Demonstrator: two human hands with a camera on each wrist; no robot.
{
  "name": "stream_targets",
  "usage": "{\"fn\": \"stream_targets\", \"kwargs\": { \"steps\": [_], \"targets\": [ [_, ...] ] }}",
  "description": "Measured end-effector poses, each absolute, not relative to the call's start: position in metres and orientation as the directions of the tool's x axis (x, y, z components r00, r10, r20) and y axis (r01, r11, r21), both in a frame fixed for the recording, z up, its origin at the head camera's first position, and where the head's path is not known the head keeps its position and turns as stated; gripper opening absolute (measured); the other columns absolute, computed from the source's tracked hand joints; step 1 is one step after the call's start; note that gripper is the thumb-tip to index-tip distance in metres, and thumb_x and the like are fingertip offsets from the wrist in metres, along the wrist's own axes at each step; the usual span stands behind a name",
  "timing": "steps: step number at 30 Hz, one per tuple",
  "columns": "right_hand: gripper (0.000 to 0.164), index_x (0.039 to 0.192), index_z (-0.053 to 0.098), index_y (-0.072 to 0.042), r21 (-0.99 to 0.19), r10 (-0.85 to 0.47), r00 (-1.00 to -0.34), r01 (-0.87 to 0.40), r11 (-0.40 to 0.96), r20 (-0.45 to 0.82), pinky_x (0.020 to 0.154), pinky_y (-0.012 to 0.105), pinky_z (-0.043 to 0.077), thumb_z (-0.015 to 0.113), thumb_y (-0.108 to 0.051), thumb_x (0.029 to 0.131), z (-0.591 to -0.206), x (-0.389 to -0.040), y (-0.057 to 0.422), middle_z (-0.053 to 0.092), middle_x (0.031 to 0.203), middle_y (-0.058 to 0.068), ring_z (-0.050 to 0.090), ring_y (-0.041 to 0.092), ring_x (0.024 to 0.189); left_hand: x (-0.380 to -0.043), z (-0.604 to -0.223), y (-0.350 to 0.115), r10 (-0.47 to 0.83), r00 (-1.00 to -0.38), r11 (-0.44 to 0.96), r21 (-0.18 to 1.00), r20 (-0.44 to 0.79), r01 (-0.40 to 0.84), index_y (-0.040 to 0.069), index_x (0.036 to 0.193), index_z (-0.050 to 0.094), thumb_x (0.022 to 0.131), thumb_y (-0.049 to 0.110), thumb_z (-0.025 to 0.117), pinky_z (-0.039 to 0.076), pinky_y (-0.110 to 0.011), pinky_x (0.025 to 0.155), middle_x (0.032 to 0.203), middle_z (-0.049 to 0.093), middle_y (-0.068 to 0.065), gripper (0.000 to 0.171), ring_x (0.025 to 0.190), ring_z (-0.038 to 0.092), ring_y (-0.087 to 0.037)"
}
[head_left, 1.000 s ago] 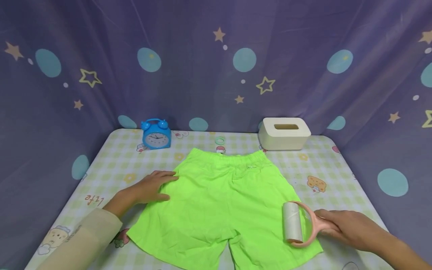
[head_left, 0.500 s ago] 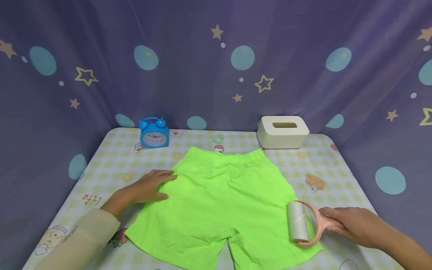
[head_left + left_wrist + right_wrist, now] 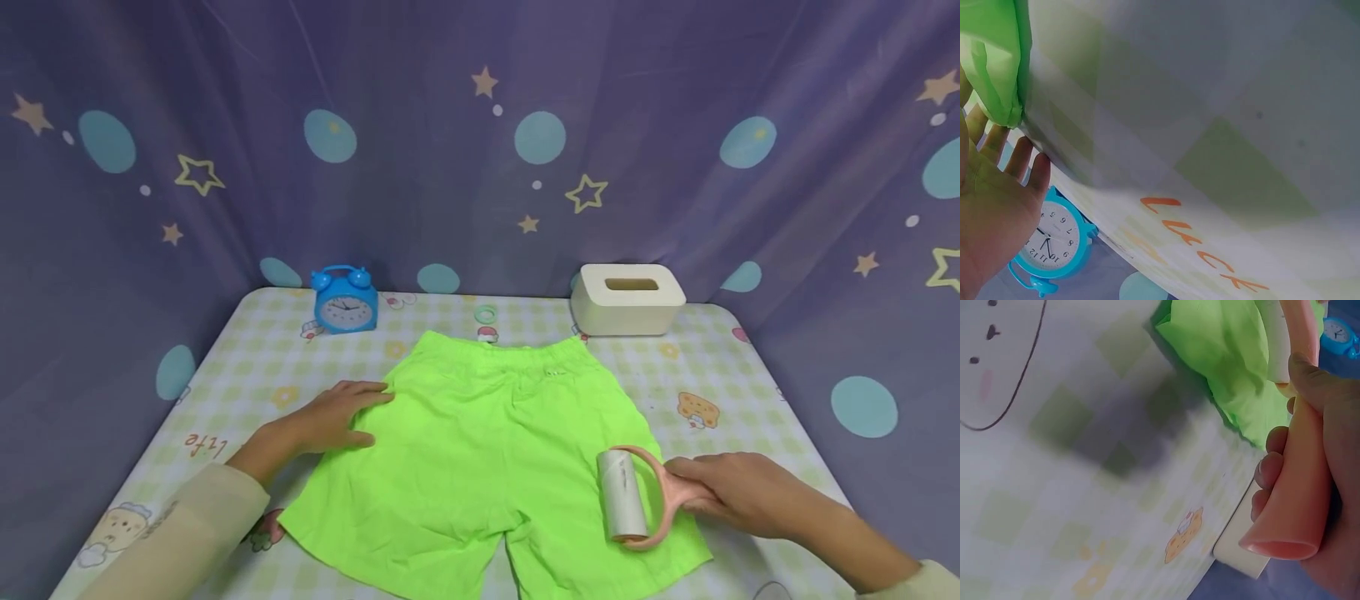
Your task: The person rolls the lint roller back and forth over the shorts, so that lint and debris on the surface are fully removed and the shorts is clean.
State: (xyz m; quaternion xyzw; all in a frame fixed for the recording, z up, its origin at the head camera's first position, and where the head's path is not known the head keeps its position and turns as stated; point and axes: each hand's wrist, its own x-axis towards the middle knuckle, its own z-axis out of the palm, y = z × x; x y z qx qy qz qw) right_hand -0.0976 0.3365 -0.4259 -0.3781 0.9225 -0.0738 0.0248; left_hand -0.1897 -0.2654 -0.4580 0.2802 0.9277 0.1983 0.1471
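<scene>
Both shorts legs (image 3: pixel 408 529) partly cropped, roller print (image 3: pixel 627 481) illegible

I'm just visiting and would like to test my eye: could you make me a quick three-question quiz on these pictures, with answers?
1. Which holds the lint roller?
a) the left hand
b) the right hand
c) neither hand

2. True or false: the blue clock and the tissue box both stand beyond the waistband end of the green shorts.

3. What small thing lies between the blue clock and the tissue box?

Key: 1: b; 2: true; 3: a small green ring.
</scene>
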Motion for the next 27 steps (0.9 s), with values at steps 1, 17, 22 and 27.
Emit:
{"fn": "stream_targets", "kwargs": {
  "steps": [1,17,22,27],
  "targets": [
    [0.028,0.121,0.061,-0.039,-0.155,-0.710,-0.704,-0.704,0.693,0.022,0.056,0.021,0.037,0.069,-0.044,0.095,-0.427,-0.099,0.335,0.055,0.086,-0.030,0.041,-0.010,0.069,-0.190,-0.458,-0.266,0.578,-0.800,0.764,0.451,-0.162,0.461,0.011,0.152,0.048,0.092,0.029,0.076,0.032,-0.070,0.110,0.159,0.042,-0.017,0.069,0.143,0.036,-0.047],
    [0.029,0.123,0.062,-0.038,-0.221,-0.782,-0.623,-0.766,0.603,0.025,0.057,0.016,0.037,0.066,-0.048,0.096,-0.431,-0.116,0.282,0.055,0.082,-0.027,0.042,-0.011,0.065,-0.188,-0.460,-0.267,0.561,-0.808,0.775,0.457,-0.181,0.436,0.013,0.153,0.048,0.092,0.030,0.076,0.032,-0.070,0.111,0.160,0.041,-0.016,0.069,0.144,0.035,-0.046],
    [0.026,0.120,0.062,-0.039,-0.239,-0.788,-0.614,-0.774,0.587,0.052,0.055,0.017,0.037,0.065,-0.049,0.096,-0.433,-0.114,0.257,0.054,0.079,-0.025,0.041,-0.009,0.063,-0.189,-0.460,-0.265,0.567,-0.804,0.772,0.455,-0.178,0.444,0.013,0.153,0.048,0.093,0.031,0.075,0.032,-0.069,0.111,0.160,0.040,-0.016,0.069,0.144,0.035,-0.046],
    [0.022,0.114,0.060,-0.040,-0.249,-0.782,-0.622,-0.763,0.597,0.029,0.054,0.017,0.034,0.063,-0.052,0.096,-0.432,-0.113,0.234,0.049,0.075,-0.024,0.038,-0.007,0.061,-0.189,-0.458,-0.264,0.565,-0.807,0.775,0.446,-0.172,0.447,0.012,0.153,0.048,0.092,0.028,0.076,0.032,-0.069,0.111,0.159,0.041,-0.017,0.069,0.143,0.036,-0.047]
  ]
}}
